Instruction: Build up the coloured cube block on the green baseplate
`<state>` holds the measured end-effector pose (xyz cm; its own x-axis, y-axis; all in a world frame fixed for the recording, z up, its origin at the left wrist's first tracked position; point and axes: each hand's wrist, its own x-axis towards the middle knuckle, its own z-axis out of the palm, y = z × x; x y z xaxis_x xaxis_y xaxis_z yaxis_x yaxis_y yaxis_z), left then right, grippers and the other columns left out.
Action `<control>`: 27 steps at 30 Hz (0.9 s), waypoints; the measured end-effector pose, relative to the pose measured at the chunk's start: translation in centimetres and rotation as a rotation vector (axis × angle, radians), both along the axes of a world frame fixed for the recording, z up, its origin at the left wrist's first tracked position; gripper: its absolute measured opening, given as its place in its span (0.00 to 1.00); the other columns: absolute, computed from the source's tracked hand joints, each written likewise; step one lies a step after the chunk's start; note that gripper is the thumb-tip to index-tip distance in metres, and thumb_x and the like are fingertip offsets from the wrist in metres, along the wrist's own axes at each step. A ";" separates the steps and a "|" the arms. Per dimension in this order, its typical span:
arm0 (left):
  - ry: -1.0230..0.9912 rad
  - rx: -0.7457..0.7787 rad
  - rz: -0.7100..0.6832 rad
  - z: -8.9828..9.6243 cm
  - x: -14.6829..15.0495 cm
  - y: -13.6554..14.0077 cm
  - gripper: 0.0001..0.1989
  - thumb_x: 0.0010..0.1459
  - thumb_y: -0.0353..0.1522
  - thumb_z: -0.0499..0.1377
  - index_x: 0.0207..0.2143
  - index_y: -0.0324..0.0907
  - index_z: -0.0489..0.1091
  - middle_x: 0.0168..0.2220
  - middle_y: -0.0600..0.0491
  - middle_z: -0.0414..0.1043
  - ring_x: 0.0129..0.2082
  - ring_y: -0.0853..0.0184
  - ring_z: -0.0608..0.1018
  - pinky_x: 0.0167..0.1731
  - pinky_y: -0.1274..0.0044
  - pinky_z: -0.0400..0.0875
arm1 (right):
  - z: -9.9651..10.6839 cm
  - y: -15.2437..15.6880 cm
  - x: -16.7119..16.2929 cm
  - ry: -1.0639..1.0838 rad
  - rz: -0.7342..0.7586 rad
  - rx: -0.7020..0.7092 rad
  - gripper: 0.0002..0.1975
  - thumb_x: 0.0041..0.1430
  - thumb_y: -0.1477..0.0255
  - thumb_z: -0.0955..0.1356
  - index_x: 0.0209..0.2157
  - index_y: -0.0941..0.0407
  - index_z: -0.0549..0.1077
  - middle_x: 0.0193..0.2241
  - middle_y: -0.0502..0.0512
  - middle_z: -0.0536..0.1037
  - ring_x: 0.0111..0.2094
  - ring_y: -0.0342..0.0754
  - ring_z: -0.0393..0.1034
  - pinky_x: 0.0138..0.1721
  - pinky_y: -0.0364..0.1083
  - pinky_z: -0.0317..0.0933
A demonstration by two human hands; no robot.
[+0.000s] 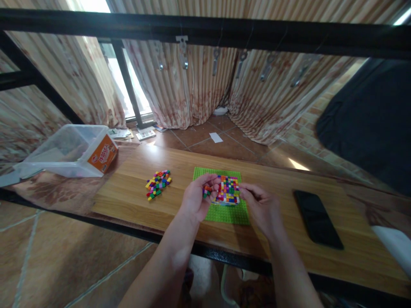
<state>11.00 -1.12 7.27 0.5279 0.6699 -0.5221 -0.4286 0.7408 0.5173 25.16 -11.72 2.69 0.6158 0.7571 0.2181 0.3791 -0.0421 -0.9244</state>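
A block of many-coloured toy bricks (229,188) sits on a green studded baseplate (224,216). My left hand (196,194) is at its left side, palm turned up, with several small loose bricks (207,191) cupped behind its curled fingers. Its fingertips reach the block's left edge. Over on the right, my right hand (261,205) has thumb and forefinger pinched together at the block's right edge. Whatever is between those fingertips is too small to make out. A pile of loose bricks (157,185) lies on the wooden board to the left.
The wooden board (128,205) carries a black phone (317,219) at right. A clear plastic bin (73,149) with an orange label stands off its left end. A dark metal bar (205,32) crosses above, with clips hanging from it. Patterned curtains (205,85) hang behind.
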 end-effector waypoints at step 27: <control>-0.024 0.000 0.009 -0.3 0.0 0.0 0.11 0.62 0.24 0.55 0.28 0.32 0.73 0.22 0.52 0.71 0.19 0.77 0.71 0.19 0.86 0.65 | -1.0 1.0 -2.5 -0.490 0.010 -0.113 0.13 0.64 0.66 0.64 0.34 0.54 0.80 0.32 0.56 0.81 0.33 0.51 0.75 0.38 0.49 0.66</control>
<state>11.01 -1.13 7.02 0.5342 0.6745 -0.5096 -0.4476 0.7371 0.5064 22.64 -10.73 1.69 0.4540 0.7979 0.3965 0.7686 -0.1256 -0.6273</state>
